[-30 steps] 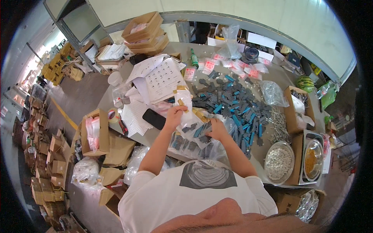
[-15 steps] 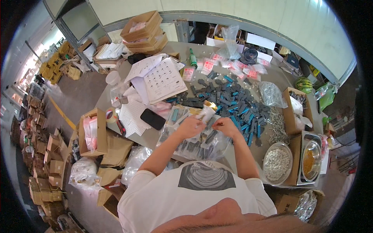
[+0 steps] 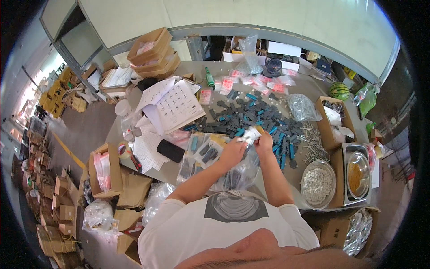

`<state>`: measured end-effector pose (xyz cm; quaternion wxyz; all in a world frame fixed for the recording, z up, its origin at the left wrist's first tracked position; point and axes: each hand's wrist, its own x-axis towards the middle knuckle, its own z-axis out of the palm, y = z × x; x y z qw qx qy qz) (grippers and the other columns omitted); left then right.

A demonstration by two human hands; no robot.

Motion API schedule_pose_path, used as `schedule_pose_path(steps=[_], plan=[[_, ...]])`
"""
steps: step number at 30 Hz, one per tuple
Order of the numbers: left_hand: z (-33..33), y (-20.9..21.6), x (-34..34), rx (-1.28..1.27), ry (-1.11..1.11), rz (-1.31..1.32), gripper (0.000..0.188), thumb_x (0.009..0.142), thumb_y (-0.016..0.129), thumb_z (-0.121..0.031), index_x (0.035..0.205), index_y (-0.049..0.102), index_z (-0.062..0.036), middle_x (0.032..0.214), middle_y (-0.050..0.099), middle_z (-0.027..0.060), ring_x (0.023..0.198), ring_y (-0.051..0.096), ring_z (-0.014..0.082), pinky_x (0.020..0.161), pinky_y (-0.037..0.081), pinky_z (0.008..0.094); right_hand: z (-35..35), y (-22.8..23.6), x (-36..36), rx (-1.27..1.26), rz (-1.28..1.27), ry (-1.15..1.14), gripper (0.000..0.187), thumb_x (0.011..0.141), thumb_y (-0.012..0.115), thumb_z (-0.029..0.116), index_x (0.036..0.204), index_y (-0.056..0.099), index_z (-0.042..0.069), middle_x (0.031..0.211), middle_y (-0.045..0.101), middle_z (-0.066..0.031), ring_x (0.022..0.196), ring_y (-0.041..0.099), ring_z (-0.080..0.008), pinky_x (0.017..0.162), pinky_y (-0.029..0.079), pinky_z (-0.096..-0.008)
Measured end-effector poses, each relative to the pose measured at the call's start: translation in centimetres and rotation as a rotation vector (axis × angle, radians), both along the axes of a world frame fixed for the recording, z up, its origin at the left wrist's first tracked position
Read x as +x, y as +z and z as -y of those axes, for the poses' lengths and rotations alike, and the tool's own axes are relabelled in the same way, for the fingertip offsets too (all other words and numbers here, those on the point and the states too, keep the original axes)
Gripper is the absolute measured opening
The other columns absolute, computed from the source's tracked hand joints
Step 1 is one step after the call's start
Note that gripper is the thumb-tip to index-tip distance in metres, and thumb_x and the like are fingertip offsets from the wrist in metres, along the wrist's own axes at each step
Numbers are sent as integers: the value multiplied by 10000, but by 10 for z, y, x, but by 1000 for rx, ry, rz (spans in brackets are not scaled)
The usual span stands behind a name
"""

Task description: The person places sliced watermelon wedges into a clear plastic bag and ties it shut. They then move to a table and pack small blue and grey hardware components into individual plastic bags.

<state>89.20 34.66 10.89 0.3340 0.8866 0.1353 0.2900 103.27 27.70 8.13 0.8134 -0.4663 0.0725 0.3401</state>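
A: Head view, item one: what do the hands hold?

B: Left hand (image 3: 231, 152) and right hand (image 3: 264, 140) meet above the near middle of the grey table (image 3: 192, 67). Both are closed on one small clear packet (image 3: 251, 133) with something pale inside; what it contains is too small to tell. The left hand pinches its left end, the right its right end.

A: Item two: directly beneath them?

B: Large clear plastic bag (image 3: 239, 172), slumped at the near table edge against the person's white shirt, dark pieces inside.

A: Item three: stock on the table?

B: Spread of dark and blue plastic parts (image 3: 255, 112), just beyond the hands and running to the right. Several small filled packets (image 3: 202, 152) lying just left of the left hand. Black phone (image 3: 170, 150), further left, flat on white sheets. Printed white sheet with a grid of pictures (image 3: 177, 104), far left of the parts. Row of pink-labelled packets (image 3: 251, 83) along the far side. Green bottle (image 3: 209, 77) beside them.

A: Item four: right side?

B: Pile of metal nails (image 3: 313, 143), right of the parts. Round metal dish of pale small pieces (image 3: 318, 184), near right. Steel tray with a bowl of orange-brown contents (image 3: 356, 172), right of the dish. Open cardboard box (image 3: 331, 123), behind the tray.

A: Item five: left side, off the table?

B: Open carton with pink-printed bags (image 3: 104, 170), standing near the table's left edge; a roll of tape (image 3: 123, 150) just beside it.
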Motion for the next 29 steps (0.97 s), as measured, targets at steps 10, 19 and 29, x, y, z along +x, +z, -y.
schedule_pose_path(steps=[10, 19, 29], plan=[[-41, -10, 17, -1394, -141, -273, 297, 718, 693, -137, 935, 570, 24, 842, 617, 78, 715, 614, 210, 627, 489, 326, -8, -33, 12, 264, -197, -300, 181, 920, 409, 180, 996, 417, 16, 883, 509, -106, 756, 545, -252, 730, 525, -423], [-91, 17, 2, -1367, -62, -375, 212, 738, 645, -64, 931, 593, 9, 862, 630, 84, 762, 630, 201, 643, 500, 319, -2, -54, -7, -27, 110, 281, 238, 843, 508, 212, 1024, 470, 62, 808, 523, -53, 735, 525, -202, 656, 462, -378], [-124, 35, -61, -746, -25, -398, 450, 805, 621, -312, 1105, 555, 18, 966, 628, 88, 780, 603, 146, 730, 482, 310, -65, -40, -66, -634, 1300, 812, 278, 669, 663, 194, 900, 618, 46, 878, 626, -172, 849, 593, -305, 742, 465, -389]])
